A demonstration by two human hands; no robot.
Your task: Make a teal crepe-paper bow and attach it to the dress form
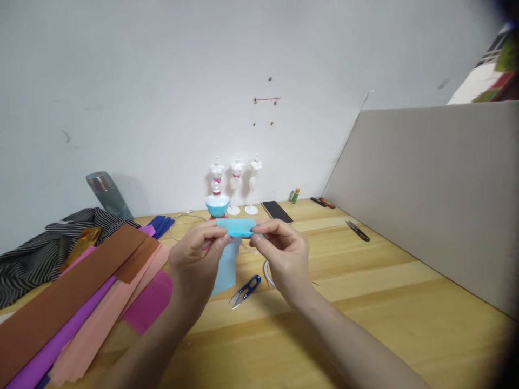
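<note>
Between both hands a light blue strip of crepe-like paper point(236, 226) is held up above the table, its lower edge looking folded or gathered. My left hand point(198, 254) pinches its left end with thumb and fingers. At the other end, my right hand point(284, 251) is closed on it in the same kind of pinch. Another light blue piece point(225, 273) shows below; I cannot tell whether it joins the held strip. Blue-handled thread snips point(245, 292) lie on the table under the hands. A white ring-shaped item point(267, 274) is partly hidden by my right hand.
Three small white mannequins point(236, 181) stand by the wall, one in a blue skirt point(218, 206). A phone point(277, 212), a small green bottle point(295, 195) and dark scissors point(358, 231) lie or stand rightward. Coloured paper strips point(77, 275), striped cloth point(32, 259) and a flask point(107, 194) are left.
</note>
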